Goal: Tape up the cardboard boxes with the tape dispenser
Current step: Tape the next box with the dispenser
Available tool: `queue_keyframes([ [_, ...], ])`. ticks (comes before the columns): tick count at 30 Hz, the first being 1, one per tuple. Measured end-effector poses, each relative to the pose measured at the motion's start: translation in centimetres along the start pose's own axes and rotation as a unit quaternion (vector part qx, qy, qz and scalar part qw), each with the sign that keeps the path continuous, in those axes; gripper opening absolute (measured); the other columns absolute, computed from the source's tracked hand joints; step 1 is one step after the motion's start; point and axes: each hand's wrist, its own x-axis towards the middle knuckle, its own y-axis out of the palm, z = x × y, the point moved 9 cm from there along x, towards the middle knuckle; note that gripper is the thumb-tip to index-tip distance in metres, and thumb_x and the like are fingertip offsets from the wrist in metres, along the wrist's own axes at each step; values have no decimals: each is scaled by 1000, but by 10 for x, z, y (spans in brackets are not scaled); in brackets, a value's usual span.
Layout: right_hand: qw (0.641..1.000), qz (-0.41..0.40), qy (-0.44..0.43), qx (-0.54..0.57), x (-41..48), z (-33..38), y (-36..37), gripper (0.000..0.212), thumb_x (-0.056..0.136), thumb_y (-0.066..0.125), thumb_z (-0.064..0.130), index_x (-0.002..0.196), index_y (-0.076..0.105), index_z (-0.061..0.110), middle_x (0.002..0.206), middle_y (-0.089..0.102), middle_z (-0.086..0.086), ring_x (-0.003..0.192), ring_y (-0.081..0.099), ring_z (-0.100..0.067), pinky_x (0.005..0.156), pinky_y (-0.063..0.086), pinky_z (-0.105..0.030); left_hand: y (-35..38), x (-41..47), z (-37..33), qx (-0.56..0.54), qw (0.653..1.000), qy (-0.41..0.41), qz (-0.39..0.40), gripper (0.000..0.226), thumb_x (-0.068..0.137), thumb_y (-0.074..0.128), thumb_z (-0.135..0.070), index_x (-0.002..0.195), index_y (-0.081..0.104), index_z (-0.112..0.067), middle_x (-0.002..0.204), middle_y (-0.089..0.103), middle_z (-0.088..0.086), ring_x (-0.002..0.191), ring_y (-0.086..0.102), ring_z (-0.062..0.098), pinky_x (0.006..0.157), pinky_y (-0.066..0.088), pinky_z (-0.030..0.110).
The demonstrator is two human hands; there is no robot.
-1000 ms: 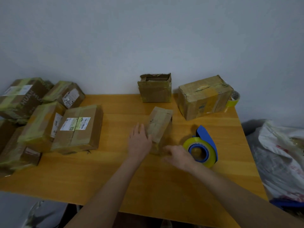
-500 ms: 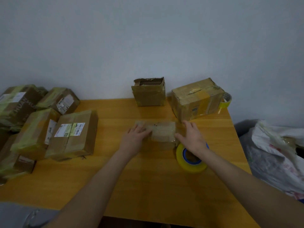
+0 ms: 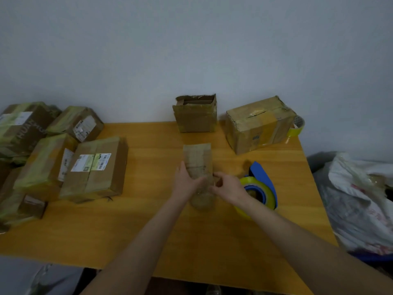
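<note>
A small cardboard box (image 3: 197,160) lies lengthwise at the middle of the wooden table (image 3: 148,226), its near end blurred. My left hand (image 3: 184,184) lies against the box's left side with fingers straight. My right hand (image 3: 228,187) is at the box's near right corner with fingers curled; whether it pinches the box is unclear. A blue tape dispenser with a yellow roll (image 3: 258,188) sits on the table just right of my right hand, partly hidden by the wrist. Behind stand an open-topped box (image 3: 195,116) and a larger taped box (image 3: 259,124).
Several taped boxes with labels (image 3: 95,169) are piled at the table's left. A spare tape roll (image 3: 297,126) sits behind the larger box at the back right corner. Plastic bags (image 3: 361,199) lie off the table's right edge. A wall is behind the table.
The small box has been turned from lying crosswise to lying lengthwise. Both hands came nearer, and my right hand moved off the dispenser side to the box's near right corner.
</note>
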Motion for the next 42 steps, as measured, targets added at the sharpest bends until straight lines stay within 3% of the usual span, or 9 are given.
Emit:
queue_keyframes([
  [7,968,-153,192,-42,-29,-111,-73,74,78,72,55,135,43,18,133,47,-8,118,53,-29,91,50,-42,28,-16,-11,227,972,43,33,126,70,67,-69,152,-10,-13,160,-8,14,145,14,35,112,25,49],
  [9,965,-82,248,-39,-32,-150,-65,77,74,74,60,131,47,15,123,54,-8,106,59,-28,82,53,-41,30,-17,-12,237,970,39,38,124,72,67,-67,152,-9,-12,159,-5,15,143,19,37,111,30,45],
  [12,962,-23,264,64,-31,-171,-42,42,80,75,46,96,57,12,76,56,-4,65,55,-18,59,44,-34,34,-26,-6,241,969,32,51,124,73,66,-68,152,-11,-12,159,-4,15,142,21,36,110,31,44],
  [18,966,-68,231,98,-25,-150,-60,30,84,71,17,99,47,12,63,45,-3,52,43,-17,48,32,-31,33,-34,-5,226,973,37,41,125,72,67,-68,152,-10,-11,159,-5,13,144,17,33,111,31,43],
  [25,976,-77,167,-118,-30,-112,-82,67,76,74,48,125,38,19,118,41,-7,100,55,-29,80,53,-41,33,-36,-5,201,977,40,54,126,70,67,-69,152,-9,-12,159,-5,13,143,19,35,111,32,46],
  [31,990,-12,142,11,-30,-107,-70,69,67,83,50,113,43,17,105,55,-1,91,59,-19,71,53,-35,24,-40,-4,110,991,43,63,108,80,59,-66,154,0,-13,160,-7,14,146,12,33,115,26,47],
  [35,981,-52,103,154,-50,-100,-95,53,73,84,23,115,54,13,101,58,-2,83,58,-13,62,47,-25,-19,-46,-33,48,988,122,-77,69,93,55,-46,147,31,-11,150,33,9,133,38,23,108,38,36],
  [39,977,-37,24,210,-70,-70,-124,53,71,85,21,117,60,24,111,65,-4,98,65,-22,92,53,-45,-11,-46,-44,-199,979,-3,47,61,93,51,-51,134,48,-7,119,59,6,104,58,18,89,53,35],
  [42,977,-19,-28,210,-83,-34,-133,66,62,91,26,119,58,25,111,64,0,99,65,-18,85,55,-37,3,-53,-48,-280,947,-81,135,69,87,47,-66,117,60,-5,109,67,8,101,63,22,85,55,36],
])
